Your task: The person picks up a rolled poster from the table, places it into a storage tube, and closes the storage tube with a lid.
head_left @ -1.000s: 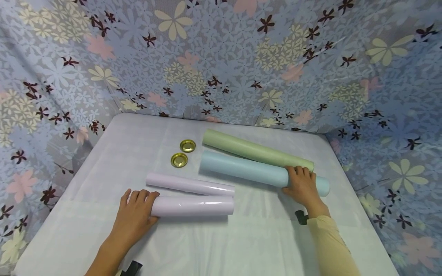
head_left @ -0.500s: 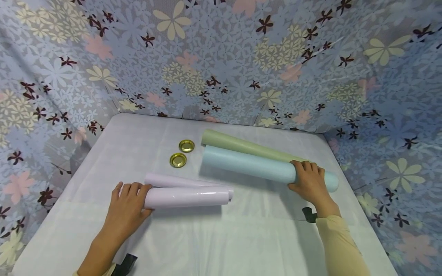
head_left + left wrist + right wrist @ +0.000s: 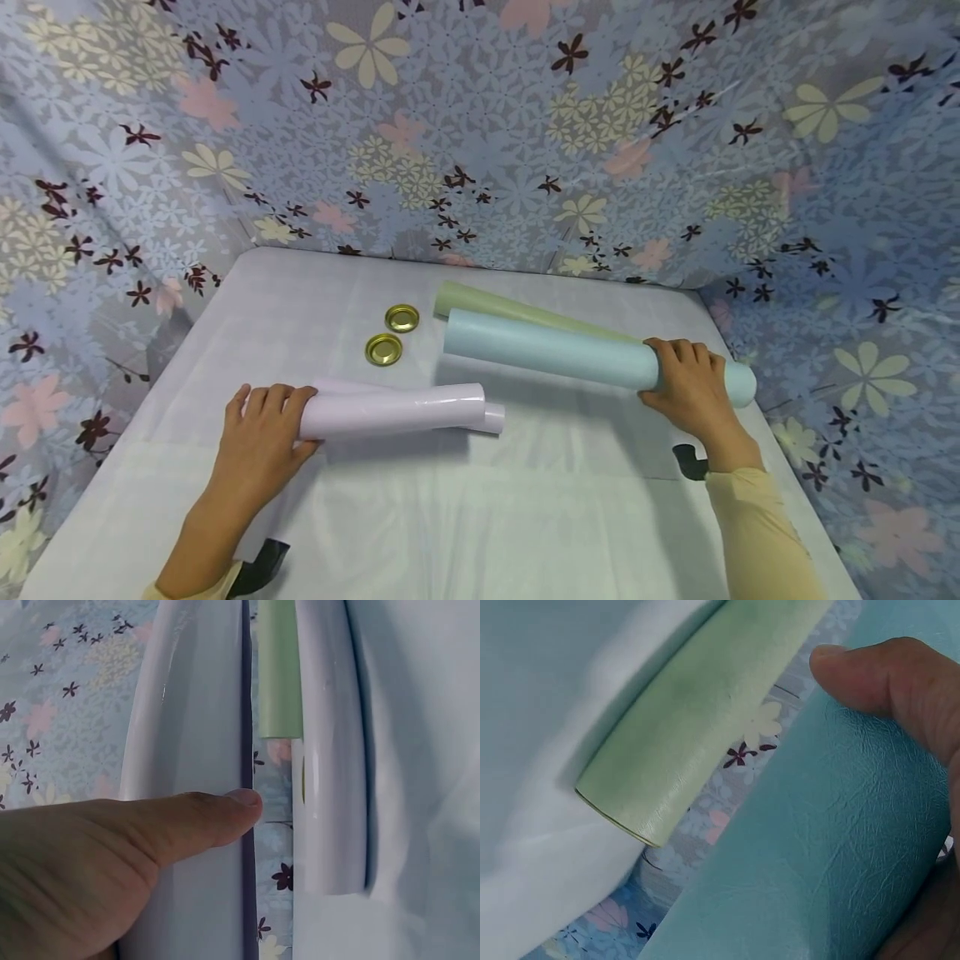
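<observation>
My left hand (image 3: pixel 258 442) grips the left end of a glossy pale lilac paper roll (image 3: pixel 397 411), held above the table with its right end tipped away. In the left wrist view the thumb (image 3: pixel 202 821) lies across this roll. A thinner lilac roll (image 3: pixel 493 418) lies behind and below it, partly covered. My right hand (image 3: pixel 693 387) holds a light blue roll (image 3: pixel 547 346) near its right end, raised over the table. The right wrist view shows its creased, leathery surface beneath the thumb (image 3: pixel 885 679). Behind it lies a pale green roll (image 3: pixel 517 310), partly hidden.
Two shallow gold lids (image 3: pixel 402 317) sit at the back centre of the white-covered table (image 3: pixel 480 525). A flowered cloth (image 3: pixel 480 133) hangs behind and along both sides. Dark straps (image 3: pixel 258 567) show at the wrists.
Both hands have lifted their rolls off the table and moved apart, the left to the left and the right to the right. The lids and the other rolls stay put.
</observation>
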Motion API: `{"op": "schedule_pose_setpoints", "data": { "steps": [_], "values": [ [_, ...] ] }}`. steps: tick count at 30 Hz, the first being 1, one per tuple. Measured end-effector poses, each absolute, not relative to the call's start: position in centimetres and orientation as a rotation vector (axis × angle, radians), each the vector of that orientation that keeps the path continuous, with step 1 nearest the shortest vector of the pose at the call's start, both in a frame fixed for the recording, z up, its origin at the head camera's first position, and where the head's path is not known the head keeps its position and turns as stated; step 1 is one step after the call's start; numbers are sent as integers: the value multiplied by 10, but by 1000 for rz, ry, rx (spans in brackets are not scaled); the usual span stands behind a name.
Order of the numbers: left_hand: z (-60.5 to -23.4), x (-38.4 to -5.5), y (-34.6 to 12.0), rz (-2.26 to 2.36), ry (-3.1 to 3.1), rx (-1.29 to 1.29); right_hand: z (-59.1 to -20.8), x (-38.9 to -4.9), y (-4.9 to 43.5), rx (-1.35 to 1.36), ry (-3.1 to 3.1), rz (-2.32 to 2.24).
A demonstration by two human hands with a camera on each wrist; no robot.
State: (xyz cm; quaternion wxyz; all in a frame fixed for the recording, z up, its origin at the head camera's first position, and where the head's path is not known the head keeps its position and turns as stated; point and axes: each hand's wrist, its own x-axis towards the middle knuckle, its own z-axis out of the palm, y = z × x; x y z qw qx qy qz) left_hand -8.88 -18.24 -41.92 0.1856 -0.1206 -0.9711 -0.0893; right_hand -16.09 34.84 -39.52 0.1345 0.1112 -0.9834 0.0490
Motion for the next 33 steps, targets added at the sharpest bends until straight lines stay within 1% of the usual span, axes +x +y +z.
{"op": "schedule_pose_setpoints", "data": {
  "steps": [15, 33],
  "values": [
    [-397, -100, -191, -256, -2742, -261, -381, -157, 359, 319, -2855, 140],
    [-384, -112, -201, -244, -2706, -280, -370, -154, 374, 264, -2856, 123]
  ]
}}
